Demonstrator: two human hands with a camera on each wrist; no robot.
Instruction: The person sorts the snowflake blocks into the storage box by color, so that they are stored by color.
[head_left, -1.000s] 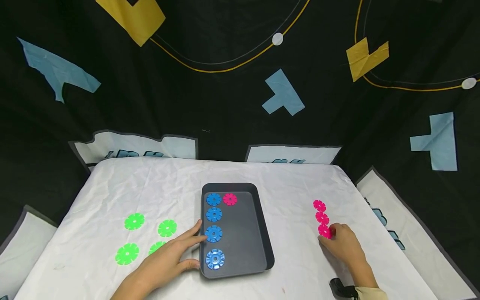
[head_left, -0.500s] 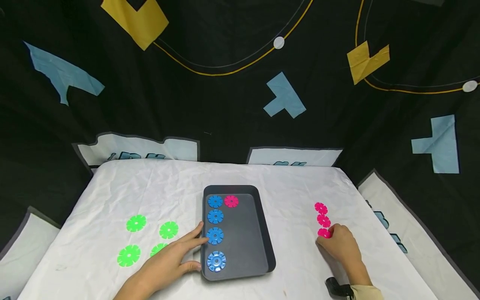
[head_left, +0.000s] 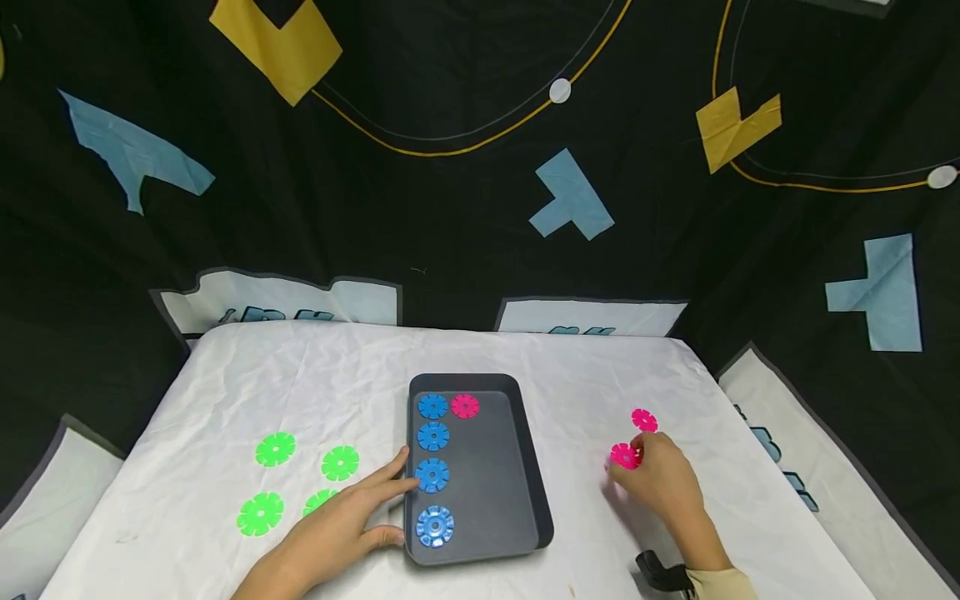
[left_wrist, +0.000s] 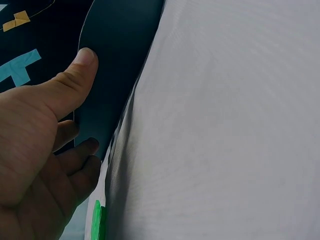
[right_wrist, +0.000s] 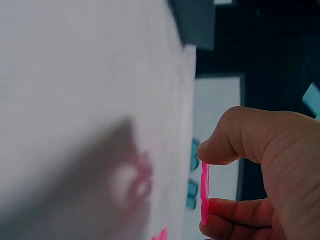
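Inside the tray (head_left: 491,487) lie five discs (head_left: 433,430), left hand (head_left: 337,525) spread alongside, right hand (head_left: 663,479) pinching another disc (head_left: 623,456).

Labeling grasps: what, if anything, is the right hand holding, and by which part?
A pink disc, pinched by the right hand at opposite edges of its rim, between thumb and fingers.
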